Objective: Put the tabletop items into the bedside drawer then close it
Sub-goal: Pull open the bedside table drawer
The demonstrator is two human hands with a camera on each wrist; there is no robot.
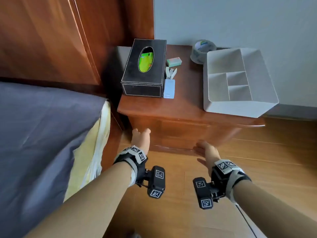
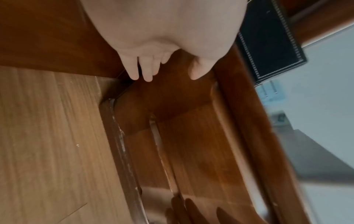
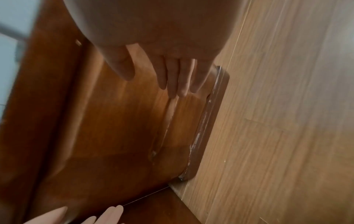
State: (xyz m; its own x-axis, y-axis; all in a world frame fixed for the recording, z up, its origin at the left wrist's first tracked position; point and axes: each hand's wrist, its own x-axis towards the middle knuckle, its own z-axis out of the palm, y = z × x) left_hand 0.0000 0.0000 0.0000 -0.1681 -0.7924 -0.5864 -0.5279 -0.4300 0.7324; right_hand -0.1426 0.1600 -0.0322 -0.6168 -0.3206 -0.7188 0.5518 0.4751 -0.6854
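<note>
Both hands, left (image 1: 141, 134) and right (image 1: 205, 148), spread, empty, seemingly near one drawer (image 1: 185, 133).

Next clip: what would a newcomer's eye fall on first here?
Probably the black tissue box with its bright green opening, at the nightstand's back left, and the white divided organizer overhanging its right edge. Below, the left hand and right hand reach open toward the shut drawer front.

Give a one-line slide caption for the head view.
Both open hands, left hand and right hand, reach toward the closed bedside drawer; tissue box and organizer remain on top.
</note>
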